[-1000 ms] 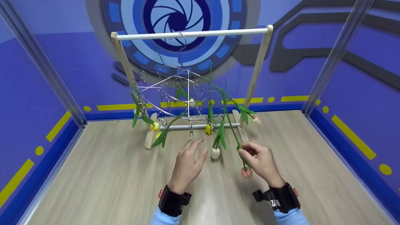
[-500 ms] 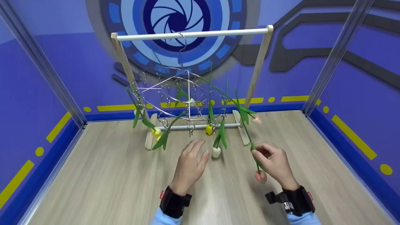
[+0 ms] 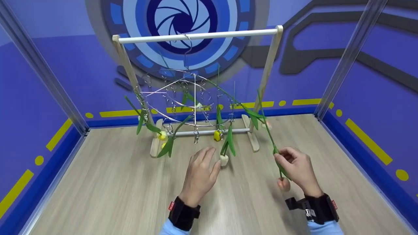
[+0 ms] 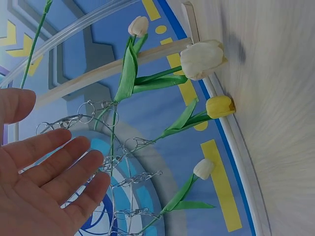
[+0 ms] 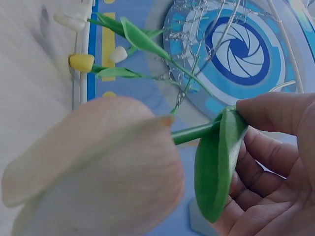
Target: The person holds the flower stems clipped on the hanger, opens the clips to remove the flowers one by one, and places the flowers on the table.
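My right hand (image 3: 298,168) pinches the green stem of a pink artificial tulip (image 3: 283,184), whose bloom points down and whose stem tip leans up towards the rack. In the right wrist view the tulip's bloom (image 5: 98,172) fills the near left, with a leaf (image 5: 219,162) beside my fingers. My left hand (image 3: 200,174) hovers above the table with relaxed fingers, holding nothing, close to a hanging white tulip (image 3: 224,160). A round metal clip hanger (image 3: 195,98) hangs ahead; several tulips, white, yellow and pink, hang bloom down from its clips.
The hanger's hook sits over the white top bar (image 3: 215,35) of a wooden rack (image 3: 268,68). A yellow tulip (image 3: 217,135) hangs low near the rack's bottom bar. The wood-grain table (image 3: 107,182) is enclosed by blue printed walls (image 3: 375,107).
My right hand has moved right, carrying the pink tulip away from the hanger. My left hand has barely shifted. The tulip at the hanger's left has swung, its stem tilting further left.
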Available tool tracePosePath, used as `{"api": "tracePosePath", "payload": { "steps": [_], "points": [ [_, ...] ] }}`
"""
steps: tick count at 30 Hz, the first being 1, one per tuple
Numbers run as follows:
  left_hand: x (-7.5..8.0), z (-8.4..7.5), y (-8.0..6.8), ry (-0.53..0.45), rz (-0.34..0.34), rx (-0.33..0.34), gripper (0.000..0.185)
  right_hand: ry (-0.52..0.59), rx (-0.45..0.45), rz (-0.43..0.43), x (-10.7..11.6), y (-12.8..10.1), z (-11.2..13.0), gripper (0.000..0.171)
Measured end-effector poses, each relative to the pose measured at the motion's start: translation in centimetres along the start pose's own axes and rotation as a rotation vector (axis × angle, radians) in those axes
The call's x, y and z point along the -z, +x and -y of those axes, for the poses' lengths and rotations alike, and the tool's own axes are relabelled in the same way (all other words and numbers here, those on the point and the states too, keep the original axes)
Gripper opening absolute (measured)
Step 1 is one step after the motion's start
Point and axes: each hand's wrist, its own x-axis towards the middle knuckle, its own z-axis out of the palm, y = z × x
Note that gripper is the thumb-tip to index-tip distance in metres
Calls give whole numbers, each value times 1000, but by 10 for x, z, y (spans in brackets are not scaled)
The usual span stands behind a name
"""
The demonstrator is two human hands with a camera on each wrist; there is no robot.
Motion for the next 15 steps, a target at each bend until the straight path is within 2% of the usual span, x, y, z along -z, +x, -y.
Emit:
{"api": "tracePosePath", "payload": {
  "steps": [15],
  "points": [
    [-3,-6,-1,17,3,-26,40,-126,-128,31,14,3,-27,5]
  ]
}}
